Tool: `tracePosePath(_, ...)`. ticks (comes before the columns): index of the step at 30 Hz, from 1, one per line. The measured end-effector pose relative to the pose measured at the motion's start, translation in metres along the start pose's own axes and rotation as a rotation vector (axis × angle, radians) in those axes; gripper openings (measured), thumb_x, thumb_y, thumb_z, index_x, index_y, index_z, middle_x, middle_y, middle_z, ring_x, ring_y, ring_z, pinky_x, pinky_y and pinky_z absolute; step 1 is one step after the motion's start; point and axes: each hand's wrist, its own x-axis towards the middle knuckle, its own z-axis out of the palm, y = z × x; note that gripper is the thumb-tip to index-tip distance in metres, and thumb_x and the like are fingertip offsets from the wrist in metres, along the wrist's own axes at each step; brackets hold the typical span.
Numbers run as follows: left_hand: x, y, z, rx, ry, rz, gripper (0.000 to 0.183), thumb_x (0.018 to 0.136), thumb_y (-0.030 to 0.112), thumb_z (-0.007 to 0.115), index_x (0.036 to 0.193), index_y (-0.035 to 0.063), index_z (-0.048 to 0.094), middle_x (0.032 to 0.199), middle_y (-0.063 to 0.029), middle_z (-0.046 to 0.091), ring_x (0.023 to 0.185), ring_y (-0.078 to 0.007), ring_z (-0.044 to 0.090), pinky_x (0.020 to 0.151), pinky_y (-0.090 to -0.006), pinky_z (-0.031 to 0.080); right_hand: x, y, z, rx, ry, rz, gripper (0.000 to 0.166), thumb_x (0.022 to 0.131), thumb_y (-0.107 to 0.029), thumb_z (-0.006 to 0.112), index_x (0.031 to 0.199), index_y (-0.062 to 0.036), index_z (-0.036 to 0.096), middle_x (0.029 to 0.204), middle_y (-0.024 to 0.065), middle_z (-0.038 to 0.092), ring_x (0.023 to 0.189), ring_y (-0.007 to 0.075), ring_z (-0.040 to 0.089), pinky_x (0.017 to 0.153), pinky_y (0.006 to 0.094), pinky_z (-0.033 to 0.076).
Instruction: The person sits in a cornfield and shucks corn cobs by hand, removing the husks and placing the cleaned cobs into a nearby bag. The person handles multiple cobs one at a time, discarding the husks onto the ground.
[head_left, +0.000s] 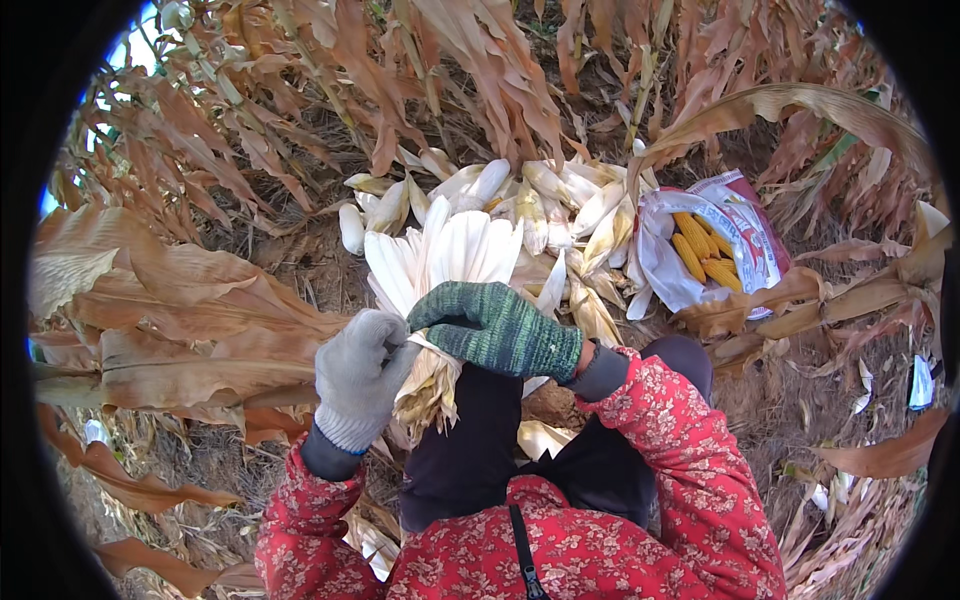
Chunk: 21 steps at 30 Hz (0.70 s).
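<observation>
A fan of pale corn husks (442, 259) spreads upward between my two hands, its browned, crumpled ends hanging down over my thigh. My left hand (365, 371), in a light grey knit glove, grips the bundle from the left side. From the right, my right hand (495, 326), in a green striped knit glove, pinches it where the husks gather. Whether a cob is inside cannot be told. Just beyond lies a heap of corn ears in husks (559, 202). Husked yellow corn cobs (697, 244) lie in a printed plastic sack (757, 240) right of the heap.
Dry standing corn stalks (420, 60) line the far side. Broad brown corn leaves (202, 330) reach in from the left, and a bent stalk (832, 300) crosses at right. Soil and dry litter lie around my bent legs, with loose husks (544, 439) between them.
</observation>
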Motion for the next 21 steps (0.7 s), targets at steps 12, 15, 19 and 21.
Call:
tracePosePath(12, -0.013, -0.02, -0.019, -0.766, -0.333, -0.494, 0.017, 0.088, 0.006, 0.067, 0.102, -0.0004, 0.062, 0.089, 0.0004, 0.064, 0.077, -0.0039, 0.056, 0.07, -0.0211, 0.047, -0.006, -0.007, 0.024, -0.617, 0.095, -0.254, 0.022, 0.087, -0.013, 0.061, 0.106, -0.0017, 0.063, 0.103, 0.0167, 0.065, 0.09, 0.0333, 0.066, 0.079, 0.042, 0.054)
tracePosePath(15, -0.021, -0.021, -0.018, -0.748, -0.338, -0.427, 0.016, 0.085, 0.002, 0.068, 0.098, -0.0007, 0.061, 0.092, -0.0027, 0.066, 0.081, -0.0046, 0.056, 0.071, -0.0222, 0.048, -0.013, -0.012, 0.03, -0.747, 0.042, -0.255, 0.027, 0.086, -0.015, 0.062, 0.11, -0.0022, 0.062, 0.11, 0.0165, 0.065, 0.096, 0.034, 0.066, 0.082, 0.0426, 0.054)
tracePosePath(19, -0.033, -0.026, 0.0, -0.75, -0.28, -0.21, 0.017, 0.078, -0.002, 0.073, 0.087, 0.0009, 0.059, 0.095, -0.0092, 0.068, 0.084, -0.0108, 0.061, 0.07, -0.0248, 0.049, -0.031, -0.018, 0.027, -0.838, 0.065, -0.362, 0.034, 0.083, -0.014, 0.059, 0.114, 0.0014, 0.06, 0.116, 0.0209, 0.063, 0.094, 0.0337, 0.066, 0.08, 0.0404, 0.055)
tracePosePath(21, -0.03, -0.015, 0.003, -0.718, -0.283, -0.073, 0.017, 0.078, -0.001, 0.074, 0.083, 0.0015, 0.058, 0.095, -0.0113, 0.068, 0.084, -0.0144, 0.064, 0.07, -0.0263, 0.05, -0.041, -0.032, 0.023, -0.846, 0.06, -0.331, 0.03, 0.082, -0.015, 0.06, 0.109, -0.0013, 0.063, 0.118, 0.0201, 0.063, 0.1, 0.0351, 0.064, 0.087, 0.0452, 0.053)
